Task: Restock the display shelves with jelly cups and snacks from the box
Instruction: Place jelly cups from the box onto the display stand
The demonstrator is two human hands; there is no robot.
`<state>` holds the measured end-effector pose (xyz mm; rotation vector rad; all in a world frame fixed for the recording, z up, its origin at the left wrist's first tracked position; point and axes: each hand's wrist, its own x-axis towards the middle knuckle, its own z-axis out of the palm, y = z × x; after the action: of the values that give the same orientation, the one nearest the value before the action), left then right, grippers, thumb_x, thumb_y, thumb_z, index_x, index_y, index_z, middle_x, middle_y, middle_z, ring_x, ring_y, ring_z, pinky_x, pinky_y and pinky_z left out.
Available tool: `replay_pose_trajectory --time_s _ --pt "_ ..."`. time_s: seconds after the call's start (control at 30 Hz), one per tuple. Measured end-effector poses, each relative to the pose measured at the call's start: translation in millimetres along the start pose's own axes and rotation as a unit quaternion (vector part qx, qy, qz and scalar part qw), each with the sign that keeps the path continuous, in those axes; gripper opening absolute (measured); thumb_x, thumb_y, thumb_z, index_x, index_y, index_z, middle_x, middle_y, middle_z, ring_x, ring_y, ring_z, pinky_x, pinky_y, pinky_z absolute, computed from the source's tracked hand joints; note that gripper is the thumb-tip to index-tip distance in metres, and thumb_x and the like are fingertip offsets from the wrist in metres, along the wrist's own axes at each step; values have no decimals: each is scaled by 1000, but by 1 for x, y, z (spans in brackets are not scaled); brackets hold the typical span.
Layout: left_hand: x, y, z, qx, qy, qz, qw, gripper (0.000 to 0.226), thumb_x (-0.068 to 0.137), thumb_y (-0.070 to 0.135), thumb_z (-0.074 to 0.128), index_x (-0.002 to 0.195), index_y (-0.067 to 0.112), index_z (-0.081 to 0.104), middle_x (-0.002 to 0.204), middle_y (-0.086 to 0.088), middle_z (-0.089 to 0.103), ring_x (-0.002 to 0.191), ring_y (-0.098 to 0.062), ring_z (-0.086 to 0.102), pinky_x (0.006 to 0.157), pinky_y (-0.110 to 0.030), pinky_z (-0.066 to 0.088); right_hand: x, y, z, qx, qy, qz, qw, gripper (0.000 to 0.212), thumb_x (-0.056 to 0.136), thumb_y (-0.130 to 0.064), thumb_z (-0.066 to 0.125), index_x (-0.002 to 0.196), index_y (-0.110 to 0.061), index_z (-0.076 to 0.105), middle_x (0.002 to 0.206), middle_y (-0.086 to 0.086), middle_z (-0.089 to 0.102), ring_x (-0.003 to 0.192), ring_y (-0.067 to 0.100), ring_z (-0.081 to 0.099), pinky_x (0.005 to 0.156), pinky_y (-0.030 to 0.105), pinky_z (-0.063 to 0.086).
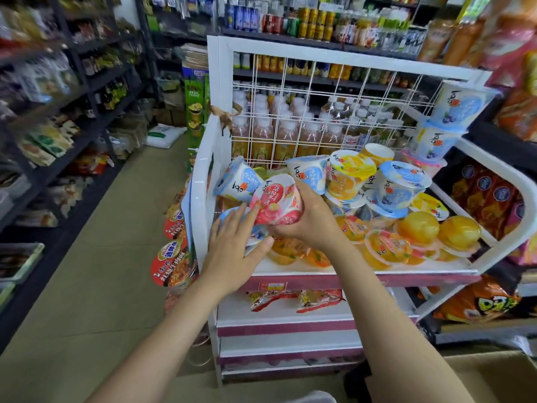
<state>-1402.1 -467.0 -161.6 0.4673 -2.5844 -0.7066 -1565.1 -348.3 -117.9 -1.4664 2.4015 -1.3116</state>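
Shop aisle, white display rack (pixel 216 135), top shelf piled with jelly cups. Right hand (pixel 312 221) grips pink jelly cup (pixel 276 200) on its side at near-left of pile, fingers curled round its wall. Left hand (pixel 232 247) flat, fingers straight, steadying blue-lidded cup (pixel 232 215) beneath. Likely light, stiff wall, slick film lid: hold by wall, not lid.

Pink-and-white jelly cup (pixel 276 200); blue-and-white cup (pixel 236 180); yellow-and-white cup (pixel 348 173); clear orange dome cups (pixel 418 228); white display rack (pixel 203 181), maroon shelf edges; red snack packets (pixel 273 299).
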Motion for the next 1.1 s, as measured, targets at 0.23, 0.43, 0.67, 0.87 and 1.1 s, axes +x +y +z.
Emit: replay_pose_trajectory --time_s 0.23,0.43,0.67,0.87,1.1 --pt "-11 19 -12 -183 38 3 982 79 96 54 50 158 41 2 164 21 9 149 4 10 122 -40 23 6 -13 -18 34 -62 39 997 103 52 -60 90 140 -46 38 132 0 46 111 13 55 90 23 54" --pt "-16 26 -11 -63 124 10 990 86 94 60 49 159 34 -1 167 7 -10 151 -4 -11 119 -21 2 5 -28 -25 105 -81 46 990 97 67 -31 92 145 -29 35 128 -7 50 112 -2 53 90 14 46" --pt "-11 17 -8 -66 112 -50 990 92 96 42 60 158 28 -7 167 10 -3 146 6 -2 120 -19 12 19 -44 -1 53 -113 -9 992 95 72 -35 88 150 -25 36 145 -10 43 132 1 33 100 12 34" --pt "-7 13 3 -136 158 -61 976 84 100 32 55 149 46 -12 158 22 9 140 11 11 107 -2 16 7 -21 4 127 -150 33 980 95 68 -50 82 149 -47 32 152 -14 41 129 14 54 102 44 51" --pt "-12 13 4 -112 181 -29 977 77 99 51 43 159 26 1 168 1 -2 154 -10 -3 124 -27 8 13 -23 15 118 -123 33 985 93 65 -58 80 145 -54 33 144 -8 51 121 14 59 99 44 53"
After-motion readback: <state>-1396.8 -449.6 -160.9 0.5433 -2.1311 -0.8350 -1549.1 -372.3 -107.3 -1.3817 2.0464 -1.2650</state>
